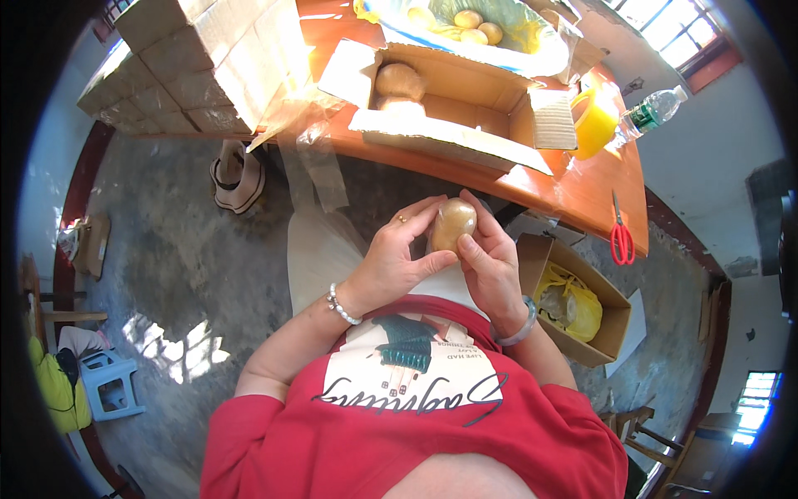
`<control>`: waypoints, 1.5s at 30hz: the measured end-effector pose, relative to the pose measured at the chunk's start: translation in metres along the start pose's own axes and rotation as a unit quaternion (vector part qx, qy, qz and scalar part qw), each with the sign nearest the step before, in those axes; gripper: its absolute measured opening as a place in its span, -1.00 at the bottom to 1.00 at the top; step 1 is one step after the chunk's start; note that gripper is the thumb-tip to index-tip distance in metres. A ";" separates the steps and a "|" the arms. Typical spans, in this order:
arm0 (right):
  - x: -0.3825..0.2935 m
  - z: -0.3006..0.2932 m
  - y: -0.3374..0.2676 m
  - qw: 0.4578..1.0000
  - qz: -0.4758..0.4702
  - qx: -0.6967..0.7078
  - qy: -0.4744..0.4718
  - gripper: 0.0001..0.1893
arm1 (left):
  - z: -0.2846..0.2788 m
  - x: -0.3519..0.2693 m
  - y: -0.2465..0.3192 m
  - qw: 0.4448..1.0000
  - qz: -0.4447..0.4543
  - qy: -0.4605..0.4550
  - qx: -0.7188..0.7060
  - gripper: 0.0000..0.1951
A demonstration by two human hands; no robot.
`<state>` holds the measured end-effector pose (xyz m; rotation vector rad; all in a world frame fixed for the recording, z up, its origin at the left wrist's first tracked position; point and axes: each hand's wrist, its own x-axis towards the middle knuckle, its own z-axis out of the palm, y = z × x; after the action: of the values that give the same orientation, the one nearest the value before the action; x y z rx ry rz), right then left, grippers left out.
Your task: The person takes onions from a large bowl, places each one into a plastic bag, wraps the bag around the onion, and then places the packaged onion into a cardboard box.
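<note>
Between my left hand (399, 246) and my right hand (489, 256) I hold a light brown, egg-shaped thing (454, 224) in shiny clear film, in front of my body. Its exact kind I cannot tell. Fingers of both hands curl around its sides, and my right thumb rests on its lower edge. Beyond my hands, on the orange table (430, 165), an open cardboard box (486, 75) holds similar brown round things (399, 81) at its left end. Behind it, a basin (530, 59) lined with plastic film contains several more round brown things (467, 19).
Stacked cardboard boxes (181, 62) stand at the table's left. To the right are a yellow tape roll (595, 121), a plastic bottle (654, 112) and red-handled scissors (621, 240) near the edge. Below, a carton (614, 318) holds a yellow bag (576, 305). A blue stool (112, 383) stands far left.
</note>
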<state>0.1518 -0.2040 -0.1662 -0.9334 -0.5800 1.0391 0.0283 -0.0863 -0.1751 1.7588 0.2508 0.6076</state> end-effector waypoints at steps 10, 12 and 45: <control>-0.006 0.005 -0.004 0.982 -0.069 -0.163 -0.059 -0.36 | 0.010 -0.004 -0.005 0.996 0.049 0.060 -0.039 -0.39; -0.007 0.008 -0.004 0.984 -0.056 -0.156 -0.058 -0.37 | 0.012 -0.006 -0.010 0.994 0.064 0.074 -0.038 -0.39; -0.005 0.000 0.015 0.992 -0.057 -0.079 0.075 -0.66 | 0.027 -0.014 -0.012 0.991 -0.039 0.093 -0.086 -0.44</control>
<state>0.1426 -0.2056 -0.1790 -1.0952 -0.5892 0.8211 0.0329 -0.1122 -0.1950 1.5220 0.3829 0.7170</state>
